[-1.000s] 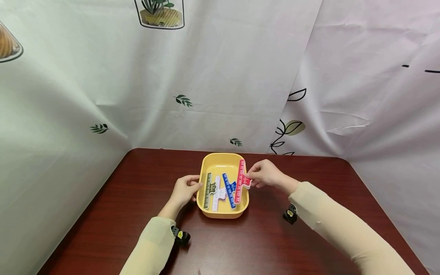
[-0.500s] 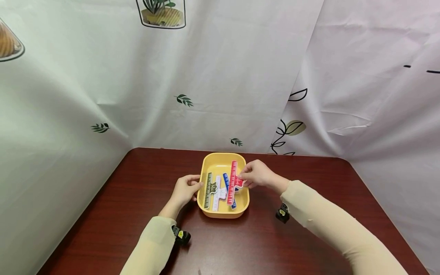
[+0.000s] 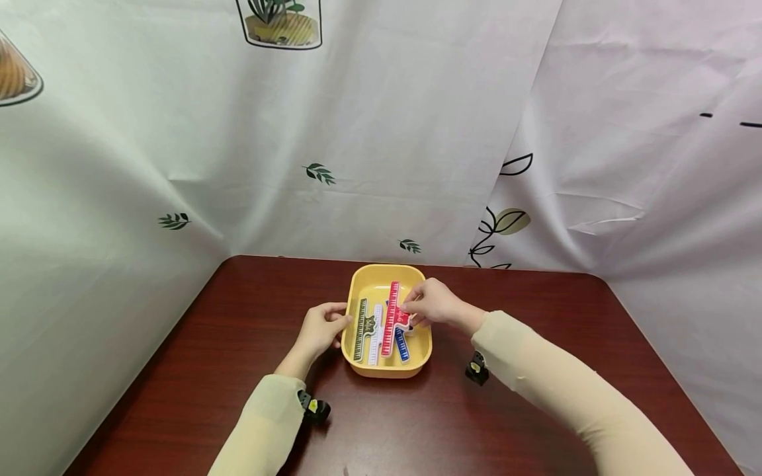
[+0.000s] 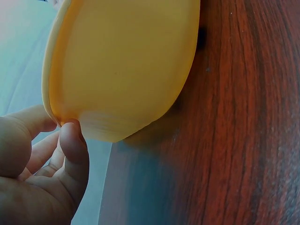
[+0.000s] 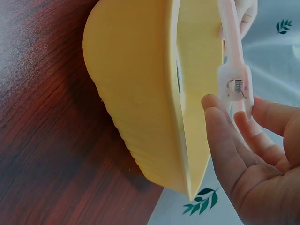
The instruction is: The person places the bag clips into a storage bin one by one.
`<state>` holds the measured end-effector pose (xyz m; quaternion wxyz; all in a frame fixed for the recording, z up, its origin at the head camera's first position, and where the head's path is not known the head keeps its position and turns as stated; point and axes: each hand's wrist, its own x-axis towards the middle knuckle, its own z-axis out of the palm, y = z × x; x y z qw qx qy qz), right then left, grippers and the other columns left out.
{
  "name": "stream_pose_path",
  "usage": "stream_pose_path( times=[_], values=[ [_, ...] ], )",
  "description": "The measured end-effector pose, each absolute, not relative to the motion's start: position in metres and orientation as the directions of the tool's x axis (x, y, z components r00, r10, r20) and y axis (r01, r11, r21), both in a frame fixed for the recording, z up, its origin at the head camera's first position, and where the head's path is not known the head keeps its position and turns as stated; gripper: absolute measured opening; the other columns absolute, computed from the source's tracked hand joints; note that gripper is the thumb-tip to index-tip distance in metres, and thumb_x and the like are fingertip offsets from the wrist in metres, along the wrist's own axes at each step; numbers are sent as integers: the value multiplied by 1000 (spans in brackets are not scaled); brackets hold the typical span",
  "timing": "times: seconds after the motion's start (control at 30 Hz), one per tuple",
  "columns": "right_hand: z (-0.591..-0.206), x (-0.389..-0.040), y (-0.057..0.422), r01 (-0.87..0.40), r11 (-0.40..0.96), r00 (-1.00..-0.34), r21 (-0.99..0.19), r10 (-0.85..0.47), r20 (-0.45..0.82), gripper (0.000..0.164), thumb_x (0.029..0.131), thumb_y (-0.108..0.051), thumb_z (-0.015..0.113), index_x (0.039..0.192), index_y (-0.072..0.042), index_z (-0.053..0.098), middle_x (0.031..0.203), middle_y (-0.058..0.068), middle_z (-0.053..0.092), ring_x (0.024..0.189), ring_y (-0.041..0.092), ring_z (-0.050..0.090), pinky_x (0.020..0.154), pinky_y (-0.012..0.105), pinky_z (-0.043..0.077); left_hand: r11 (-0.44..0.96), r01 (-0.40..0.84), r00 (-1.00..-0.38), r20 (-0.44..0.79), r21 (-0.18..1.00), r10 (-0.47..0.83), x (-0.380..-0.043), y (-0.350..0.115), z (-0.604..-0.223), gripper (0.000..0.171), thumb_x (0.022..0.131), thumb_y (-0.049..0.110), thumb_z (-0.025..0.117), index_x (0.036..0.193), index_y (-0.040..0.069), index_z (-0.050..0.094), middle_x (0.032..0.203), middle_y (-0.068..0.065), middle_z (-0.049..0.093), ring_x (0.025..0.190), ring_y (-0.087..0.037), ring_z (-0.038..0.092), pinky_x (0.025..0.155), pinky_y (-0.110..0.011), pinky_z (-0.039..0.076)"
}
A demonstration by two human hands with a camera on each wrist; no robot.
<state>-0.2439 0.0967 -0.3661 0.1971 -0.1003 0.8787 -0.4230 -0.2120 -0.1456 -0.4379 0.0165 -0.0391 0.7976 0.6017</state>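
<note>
A yellow plastic tray (image 3: 387, 373) rests on the table, with my left hand (image 3: 318, 328) at its left side. In the left wrist view, thumb and fingers pinch the rim of the tray (image 4: 124, 61). My right hand (image 3: 439, 304) pinches the handle of a red piano-key-patterned clip (image 3: 390, 324) over the tray. The right wrist view has this clip (image 5: 236, 70) edge-on, its metal spring showing. Inside the tray lie a dark green clip (image 3: 360, 340) at the left, a pale lavender clip (image 3: 374, 347) beside it, and a blue clip (image 3: 403, 349), partly hidden beneath the red one.
The dark red wooden table (image 3: 405, 423) extends around the tray. White cloth (image 3: 381, 132) with leaf prints hangs behind and at both sides. A small black camera (image 3: 315, 410) is strapped to the left wrist, another camera (image 3: 477, 369) to the right.
My right hand has carried the red clip leftward, from the tray's right rim to over its middle, now overlapping the blue clip. My left hand and the tray stay in place.
</note>
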Motion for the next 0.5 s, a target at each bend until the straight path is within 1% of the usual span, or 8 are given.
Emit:
stream_pose_path(
  times=[0.27, 0.4, 0.5],
  values=[
    [-369, -244, 85, -27, 652, -894, -758, -355, -273, 14, 87, -16, 67, 87, -2, 68, 73, 9, 69, 65, 23, 70, 65, 39, 60, 272, -83, -996, -73, 959, -44, -212, -146, -438, 39, 85, 4, 66, 122, -5, 58, 79, -11, 64, 49, -9, 51, 39, -23, 46],
    [-368, -243, 80, -32, 659, -883, -751, -371, -288, 12, 89, -14, 65, 86, -3, 67, 70, 7, 68, 61, 19, 68, 64, 37, 60, 278, -84, -996, -75, 957, -43, -211, -146, -437, 39, 85, 5, 66, 122, -5, 58, 79, -11, 64, 48, -10, 51, 39, -24, 46],
    [-367, -243, 76, -30, 663, -873, -748, -383, -304, 12, 90, -14, 64, 85, -3, 66, 70, 7, 68, 61, 17, 68, 64, 37, 60, 275, -90, -996, -82, 957, -44, -210, -146, -436, 39, 85, 6, 66, 122, -3, 59, 79, -11, 64, 48, -11, 51, 39, -24, 46]
  ],
)
